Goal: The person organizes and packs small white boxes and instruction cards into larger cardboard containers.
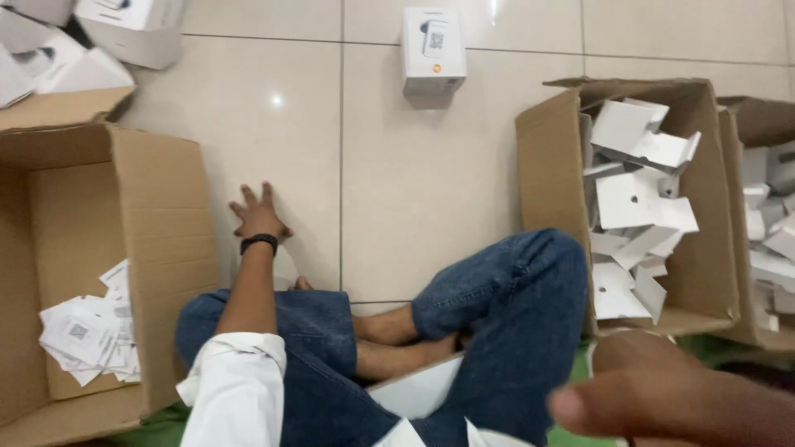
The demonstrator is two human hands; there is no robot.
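Note:
I sit cross-legged in blue jeans on a tiled floor. My left hand (258,213) rests flat on the tiles with fingers spread, holding nothing; a black band circles its wrist. My right hand (662,396) is close to the camera at the bottom right, blurred, beside the front edge of a cardboard box (542,157) full of white folded card inserts (633,199). It appears to hold nothing, but its fingers are not clear. A white flat piece (418,389) lies under my legs.
A large open cardboard box (157,240) at my left holds several white paper leaflets (87,335). A small white product box (433,50) stands on the tiles ahead. More white boxes (124,29) are at the top left. Another carton (766,124) with white inserts stands far right.

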